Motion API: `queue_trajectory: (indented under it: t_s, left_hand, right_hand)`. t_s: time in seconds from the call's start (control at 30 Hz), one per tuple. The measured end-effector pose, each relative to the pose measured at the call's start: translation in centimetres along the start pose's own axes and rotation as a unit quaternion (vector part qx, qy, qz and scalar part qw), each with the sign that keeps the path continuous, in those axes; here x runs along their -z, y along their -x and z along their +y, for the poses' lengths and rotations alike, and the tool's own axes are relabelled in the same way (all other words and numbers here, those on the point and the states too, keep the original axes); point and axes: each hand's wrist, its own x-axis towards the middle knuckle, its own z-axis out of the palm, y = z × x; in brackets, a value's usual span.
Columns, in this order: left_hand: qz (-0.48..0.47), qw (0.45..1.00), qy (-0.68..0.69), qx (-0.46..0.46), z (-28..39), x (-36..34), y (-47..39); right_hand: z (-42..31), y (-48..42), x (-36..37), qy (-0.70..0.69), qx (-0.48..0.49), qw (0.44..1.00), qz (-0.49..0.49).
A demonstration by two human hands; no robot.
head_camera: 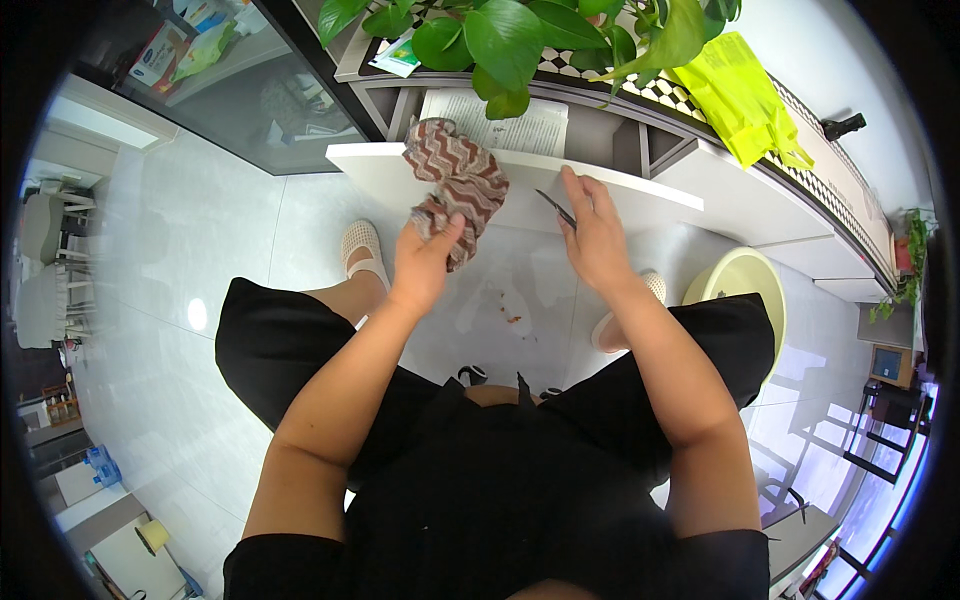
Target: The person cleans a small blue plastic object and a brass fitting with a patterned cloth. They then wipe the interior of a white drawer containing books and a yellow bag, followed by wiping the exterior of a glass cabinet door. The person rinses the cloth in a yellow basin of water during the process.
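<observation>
My left hand (424, 259) grips a crumpled cloth (465, 184) with a brown and grey zigzag pattern, whose upper end lies over the edge of a pulled-out white drawer front (525, 169). In my right hand (596, 229) is a thin dark pointed tool (556, 208), its tip towards the cloth; its kind cannot be told. The fingertips of that hand are at the drawer front's edge. Behind the front, printed papers (499, 124) lie in the open drawer.
Above the drawer, a leafy potted plant (506, 37) and a yellow-green plastic bag (739, 97) stand on the cabinet top. A glass-fronted cabinet (247, 97) is at left. A pale yellow bin (750, 274) stands right of my knee. Small orange-brown scraps (513, 319) lie on the floor.
</observation>
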Motion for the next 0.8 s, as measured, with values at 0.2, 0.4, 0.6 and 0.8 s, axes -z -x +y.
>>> queue_trajectory:
  t_s: [0.2,0.4,0.6,0.8]
  left_hand:
    - [0.103,0.921,0.313,0.207,1.7,0.1,-1.2]
    - [0.064,0.863,0.399,0.304,-1.0,0.0,-0.8]
    - [0.123,0.864,0.329,0.361,-2.6,-0.8,-0.9]
    - [0.122,0.87,0.349,0.327,-3.0,-2.2,-2.3]
  right_hand:
    - [1.1,-1.5,-0.8,0.063,-0.008,0.996,-0.064]
    - [2.8,-3.3,-2.5,0.155,-0.013,0.985,-0.081]
    - [4.5,-6.4,-3.5,0.201,-0.059,0.971,-0.115]
    - [5.6,-6.4,-5.3,0.234,-0.024,0.967,-0.098]
